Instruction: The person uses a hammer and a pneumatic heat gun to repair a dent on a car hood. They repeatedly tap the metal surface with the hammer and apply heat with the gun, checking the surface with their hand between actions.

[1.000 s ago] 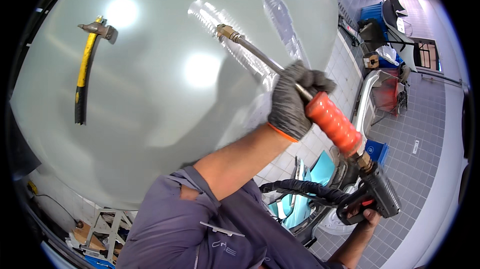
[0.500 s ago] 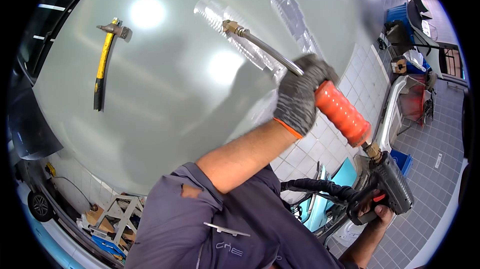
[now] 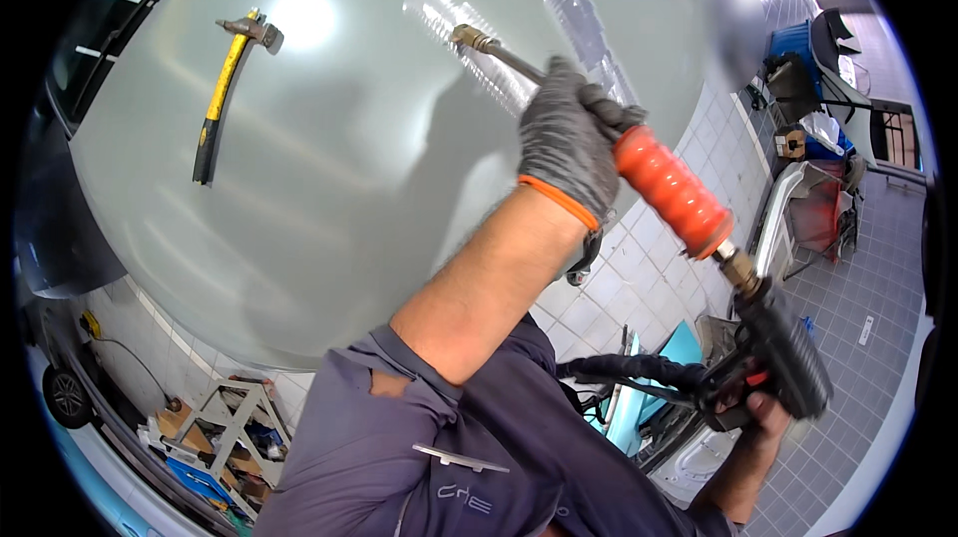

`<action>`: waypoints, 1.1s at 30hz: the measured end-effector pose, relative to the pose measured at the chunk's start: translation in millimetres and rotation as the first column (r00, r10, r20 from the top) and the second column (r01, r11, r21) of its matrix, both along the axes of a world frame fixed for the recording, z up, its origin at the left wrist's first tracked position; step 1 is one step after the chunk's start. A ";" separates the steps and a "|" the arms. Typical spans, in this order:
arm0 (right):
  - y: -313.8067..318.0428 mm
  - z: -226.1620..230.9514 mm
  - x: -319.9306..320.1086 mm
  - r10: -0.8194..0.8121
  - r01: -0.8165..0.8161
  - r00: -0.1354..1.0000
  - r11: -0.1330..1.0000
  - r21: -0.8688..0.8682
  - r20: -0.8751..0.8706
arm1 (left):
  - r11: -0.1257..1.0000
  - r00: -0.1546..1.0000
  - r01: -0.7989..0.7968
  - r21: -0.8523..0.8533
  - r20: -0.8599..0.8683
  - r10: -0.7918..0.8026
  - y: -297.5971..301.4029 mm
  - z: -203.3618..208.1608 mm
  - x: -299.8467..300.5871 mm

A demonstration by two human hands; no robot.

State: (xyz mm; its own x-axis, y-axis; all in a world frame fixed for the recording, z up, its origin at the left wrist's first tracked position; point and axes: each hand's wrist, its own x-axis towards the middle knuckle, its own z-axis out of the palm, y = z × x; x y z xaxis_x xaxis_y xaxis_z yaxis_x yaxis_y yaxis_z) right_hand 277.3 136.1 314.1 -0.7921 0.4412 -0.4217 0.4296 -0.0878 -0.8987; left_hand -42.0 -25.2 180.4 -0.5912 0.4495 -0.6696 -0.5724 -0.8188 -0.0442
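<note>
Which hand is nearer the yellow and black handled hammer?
Left. The grey gloved left hand, around the metal rod, is right of the hammer; the bare right hand, on the black pistol-grip tool, is farther right.

The left arm [image 3: 489, 268] slants up with its gloved left hand [image 3: 571, 133] curled tight, and the bare right hand [image 3: 768, 415] curls lower down.

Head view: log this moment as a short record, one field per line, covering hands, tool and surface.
left hand: gloved, gripping the metal rod near the red sleeve
right hand: holding the black pistol-shaped handle
tip: brass end over a shiny strip; contact unclear
surface: curved grey-green panel
on panel: hammer with yellow-and-black handle
floor: tiled
</note>
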 end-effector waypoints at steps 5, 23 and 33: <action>10.7 -34.3 18.6 -0.055 0.054 0.998 0.996 -0.068 -0.011 | 0.992 0.989 0.075 0.105 0.117 -0.087 6.5 -18.7 1.6; 4.4 -14.3 31.3 -0.236 0.231 0.970 0.969 -0.084 -0.057 | 0.804 0.998 0.029 0.594 -0.059 0.008 11.3 -24.4 14.8; 0.3 -17.3 53.6 -0.234 0.231 0.969 0.972 -0.049 -0.077 | 0.876 0.998 0.028 0.481 0.035 -0.051 17.1 -44.5 27.0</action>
State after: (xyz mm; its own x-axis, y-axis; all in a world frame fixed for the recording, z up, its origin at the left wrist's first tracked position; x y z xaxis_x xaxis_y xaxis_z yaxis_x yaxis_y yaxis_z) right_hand 330.8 136.4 296.9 -0.7021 0.6017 -0.3808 0.3189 -0.2125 -0.9237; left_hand -15.0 -8.1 135.9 -0.5406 0.7450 -0.3908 -0.5916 -0.6669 -0.4531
